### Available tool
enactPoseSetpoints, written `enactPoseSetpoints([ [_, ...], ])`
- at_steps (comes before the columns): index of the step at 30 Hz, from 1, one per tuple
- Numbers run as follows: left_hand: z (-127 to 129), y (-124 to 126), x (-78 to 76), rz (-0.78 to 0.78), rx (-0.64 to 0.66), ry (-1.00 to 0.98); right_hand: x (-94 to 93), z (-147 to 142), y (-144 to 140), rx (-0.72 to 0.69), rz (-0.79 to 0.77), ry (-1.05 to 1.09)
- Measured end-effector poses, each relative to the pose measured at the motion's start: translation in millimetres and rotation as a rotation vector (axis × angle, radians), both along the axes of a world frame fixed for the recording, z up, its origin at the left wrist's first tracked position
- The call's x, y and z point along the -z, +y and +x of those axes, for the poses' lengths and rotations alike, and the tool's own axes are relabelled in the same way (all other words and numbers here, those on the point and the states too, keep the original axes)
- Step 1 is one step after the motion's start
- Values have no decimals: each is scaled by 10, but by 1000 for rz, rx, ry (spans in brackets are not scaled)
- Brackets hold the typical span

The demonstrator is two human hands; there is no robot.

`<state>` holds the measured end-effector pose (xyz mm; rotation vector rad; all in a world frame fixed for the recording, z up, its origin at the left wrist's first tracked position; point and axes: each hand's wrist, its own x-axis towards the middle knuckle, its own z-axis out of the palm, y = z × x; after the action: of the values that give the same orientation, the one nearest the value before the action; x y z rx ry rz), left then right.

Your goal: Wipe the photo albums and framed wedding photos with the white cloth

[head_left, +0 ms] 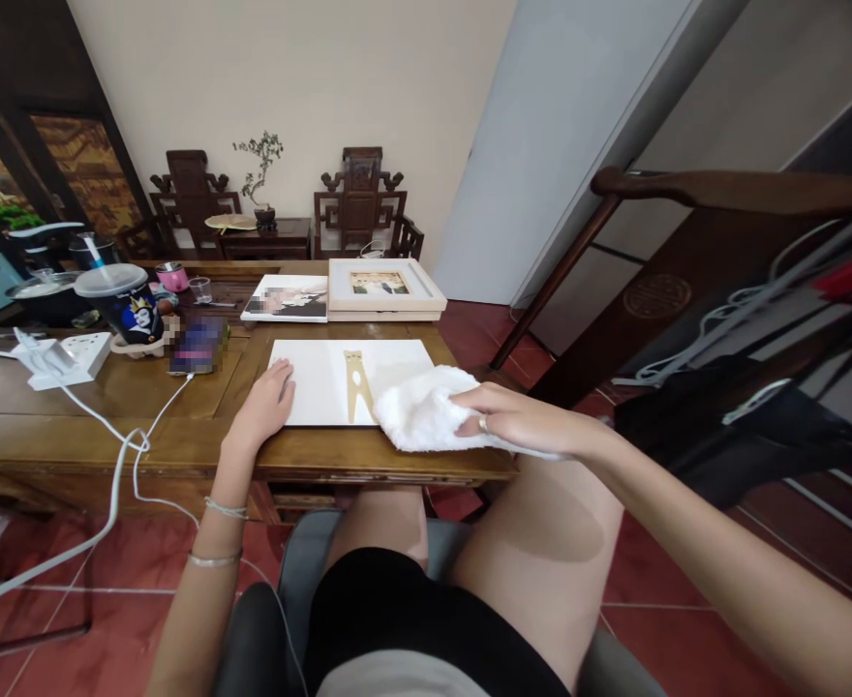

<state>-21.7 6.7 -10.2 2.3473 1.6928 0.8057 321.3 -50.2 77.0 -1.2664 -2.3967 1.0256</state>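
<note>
Head view, left hand on panel, right hand — curled — gripping cloth

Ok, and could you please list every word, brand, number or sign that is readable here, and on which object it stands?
No text is readable.
White panel: a tan figure, no lettering visible.
Dark cup: printed picture; any wording too small.
Wooden chair: round carved emblem, too blurred to read.
Power strip: any markings too small.

Wooden table, left to centre of frame. Carries white panel at centre, picture frame and photo panel at upper centre, power strip at left.
</note>
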Motion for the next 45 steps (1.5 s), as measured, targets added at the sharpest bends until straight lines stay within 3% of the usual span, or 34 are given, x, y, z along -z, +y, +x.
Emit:
enactPoseSetpoints([
  [4, -7, 3, 2, -2, 1, 6, 58, -51, 207, 100, 29, 47],
  [10, -15, 1, -3, 3, 10, 12, 276, -272, 931, 269, 147, 169],
  [16, -16, -5, -10, 2, 8, 3, 306, -511, 1416, 358, 255, 119],
  [19, -11, -10, -17, 1, 6, 0, 315, -525, 1396, 334, 291, 91],
  [22, -4, -16, -21, -4, 6, -4, 336, -448, 1195, 290, 290, 76],
  [26, 1, -15, -16, -2, 6, -10, 291, -274, 709, 230, 241, 40],
  [31, 6, -16, -15, -2, 4, -6, 60, -92, 28, 108, 85, -52],
  [34, 8, -21, -19, -2, 4, -7, -34, -34, -160, 77, 62, -81],
  [38, 1, -17, -11, -1, 5, -7, 4, -38, 14, 103, 61, -27],
  [45, -15, -8, -4, 2, 15, -19, 237, -201, 929, 310, 114, 220],
])
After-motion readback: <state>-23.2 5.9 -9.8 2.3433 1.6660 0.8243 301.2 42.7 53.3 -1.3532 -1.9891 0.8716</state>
